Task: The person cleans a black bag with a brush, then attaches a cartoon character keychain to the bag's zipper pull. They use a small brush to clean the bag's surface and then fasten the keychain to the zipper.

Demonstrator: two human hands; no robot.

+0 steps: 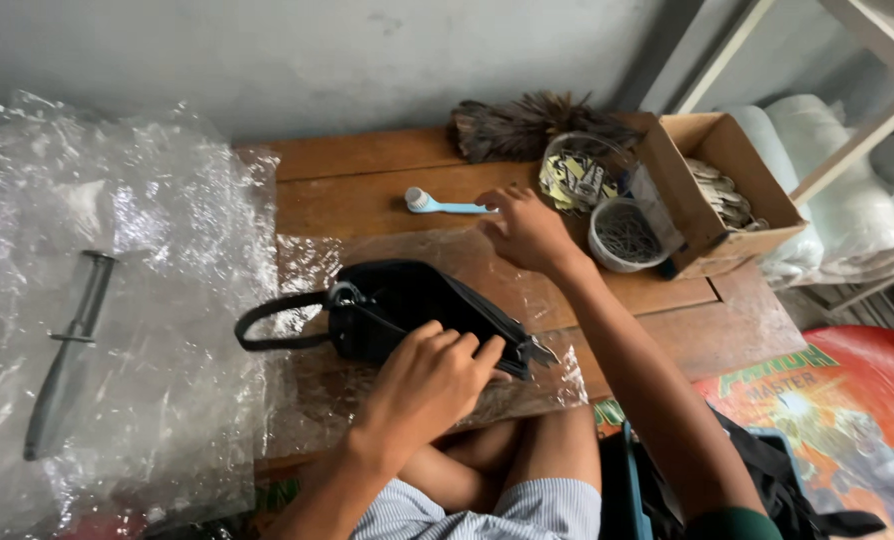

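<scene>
A small black bag [407, 310] lies at the centre of the frame on a clear plastic sheet [317, 400] spread over the wooden worktop [367, 190], its looped strap [267, 320] reaching left. Your left hand [432, 385] rests on the bag's near edge, just below centre, fingers curled and pressed down on the fabric, so this grip holds the bag flat rather than pinching it. A metal zip pull sticks out at the bag's right end, beside your fingertips.

Your right hand [527, 230] is above and right of the bag, just above centre, stretched toward a light blue toothbrush [447, 205] that lies on the worktop with its white bristle head pointing left. The fingers are loosely spread, and the tips touch or nearly touch the handle's end; you cannot tell whether this grip has closed on it.

Further right, in the upper right of the frame, stand a clear container of small pieces [577, 175], a round tub of thin metal bits [625, 235] and an open cardboard box [717, 190]. A dark feather duster [527, 125] lies behind them. At far left, crinkled bubble wrap [107, 300] covers a grey handled tool [67, 350].
</scene>
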